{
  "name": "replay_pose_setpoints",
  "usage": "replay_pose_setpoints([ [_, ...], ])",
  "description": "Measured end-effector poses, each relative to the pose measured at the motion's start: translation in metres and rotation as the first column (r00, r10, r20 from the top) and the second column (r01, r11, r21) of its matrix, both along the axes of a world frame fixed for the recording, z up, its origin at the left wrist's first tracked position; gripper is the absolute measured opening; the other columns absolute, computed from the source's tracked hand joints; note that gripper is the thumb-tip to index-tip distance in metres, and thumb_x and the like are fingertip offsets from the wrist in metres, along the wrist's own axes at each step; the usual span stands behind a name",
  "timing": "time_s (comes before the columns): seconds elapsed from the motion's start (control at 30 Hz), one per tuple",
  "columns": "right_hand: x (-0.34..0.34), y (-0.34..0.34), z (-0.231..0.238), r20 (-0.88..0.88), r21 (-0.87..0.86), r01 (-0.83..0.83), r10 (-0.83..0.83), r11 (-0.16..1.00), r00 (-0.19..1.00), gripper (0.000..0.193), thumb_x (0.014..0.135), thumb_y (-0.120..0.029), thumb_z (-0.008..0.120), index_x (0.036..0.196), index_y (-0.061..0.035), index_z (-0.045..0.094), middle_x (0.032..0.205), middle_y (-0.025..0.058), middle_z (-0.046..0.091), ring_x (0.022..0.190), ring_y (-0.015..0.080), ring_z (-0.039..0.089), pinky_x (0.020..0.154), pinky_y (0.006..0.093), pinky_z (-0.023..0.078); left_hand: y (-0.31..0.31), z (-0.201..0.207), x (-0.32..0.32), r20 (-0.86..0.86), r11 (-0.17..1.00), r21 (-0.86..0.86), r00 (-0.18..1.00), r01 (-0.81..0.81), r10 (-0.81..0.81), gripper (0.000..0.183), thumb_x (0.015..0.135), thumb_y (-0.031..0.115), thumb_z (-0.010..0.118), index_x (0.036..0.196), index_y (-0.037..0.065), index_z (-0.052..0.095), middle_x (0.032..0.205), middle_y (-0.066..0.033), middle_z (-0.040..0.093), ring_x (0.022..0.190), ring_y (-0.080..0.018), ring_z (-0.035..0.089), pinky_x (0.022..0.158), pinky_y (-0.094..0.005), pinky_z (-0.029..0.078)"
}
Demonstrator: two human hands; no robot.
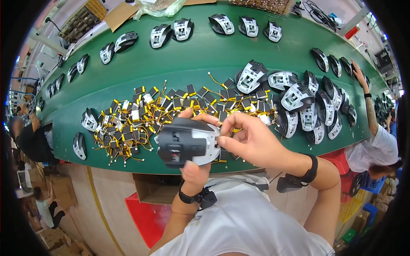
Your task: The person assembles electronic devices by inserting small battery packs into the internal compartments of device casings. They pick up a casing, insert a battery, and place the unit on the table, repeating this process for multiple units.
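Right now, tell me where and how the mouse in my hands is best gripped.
Grip the mouse by its two long sides, probably best coming from the near side with the left hand: thumb on the near flank, fingers on the far one. It lies lengthwise from left to right, with its silver end pointing right, so this should leave that end open to the right hand.

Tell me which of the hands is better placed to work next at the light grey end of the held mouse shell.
Probably the right hand: its fingertips are at the light grey end of the mouse shell, while the left hand grips the shell between fingers and thumb.
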State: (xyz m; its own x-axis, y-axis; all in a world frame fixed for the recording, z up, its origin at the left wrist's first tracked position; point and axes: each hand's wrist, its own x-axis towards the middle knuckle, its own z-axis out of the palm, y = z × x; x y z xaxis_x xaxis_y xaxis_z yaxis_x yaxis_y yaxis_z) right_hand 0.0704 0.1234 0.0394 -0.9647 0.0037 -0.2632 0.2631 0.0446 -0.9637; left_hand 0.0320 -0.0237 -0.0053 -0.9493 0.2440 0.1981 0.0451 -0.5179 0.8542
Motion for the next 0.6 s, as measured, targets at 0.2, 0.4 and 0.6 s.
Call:
replay_pose_setpoints([
  [0.2, 0.001, 0.008, 0.005, 0.133, -0.212, -0.162, 0.193, 0.964, 0.972, 0.024, 0.098, -0.024, 0.061, 0.099, -0.0009, 0.061, 0.085, 0.0032, 0.069, 0.063, 0.0048, 0.057, 0.054, 0.0211, 0.045, -0.002, 0.006, -0.005, 0.124, 0.988, 0.121, 0.986, 0.099, -0.114, 0.103, 0.069, 0.069, 0.066, 0.141, 0.003, 0.033, 0.114, -0.0233, 0.057, 0.098, -0.028, 0.061, 0.084, -0.0406, 0.052],
  [0.4, 0.002, 0.011, -0.002, 0.09, -0.273, -0.213, 0.245, 0.938, 0.965, 0.024, 0.1, -0.023, 0.058, 0.101, 0.0, 0.063, 0.086, 0.003, 0.07, 0.066, 0.005, 0.059, 0.055, 0.0209, 0.047, -0.005, -0.001, -0.008, 0.138, 0.967, 0.206, 0.974, 0.148, -0.179, 0.099, 0.069, 0.065, 0.066, 0.14, 0.003, 0.034, 0.112, -0.0242, 0.057, 0.097, -0.031, 0.061, 0.083, -0.0414, 0.053],
  [0.6, 0.002, 0.014, -0.002, 0.058, -0.282, -0.255, 0.282, 0.925, 0.958, 0.026, 0.1, -0.024, 0.057, 0.104, 0.0011, 0.063, 0.087, 0.0032, 0.069, 0.067, 0.0058, 0.06, 0.056, 0.0213, 0.048, -0.007, 0.001, -0.007, 0.125, 0.956, 0.231, 0.969, 0.179, -0.211, 0.099, 0.069, 0.062, 0.068, 0.141, 0.003, 0.034, 0.113, -0.0232, 0.057, 0.098, -0.0317, 0.062, 0.083, -0.0423, 0.054],
])
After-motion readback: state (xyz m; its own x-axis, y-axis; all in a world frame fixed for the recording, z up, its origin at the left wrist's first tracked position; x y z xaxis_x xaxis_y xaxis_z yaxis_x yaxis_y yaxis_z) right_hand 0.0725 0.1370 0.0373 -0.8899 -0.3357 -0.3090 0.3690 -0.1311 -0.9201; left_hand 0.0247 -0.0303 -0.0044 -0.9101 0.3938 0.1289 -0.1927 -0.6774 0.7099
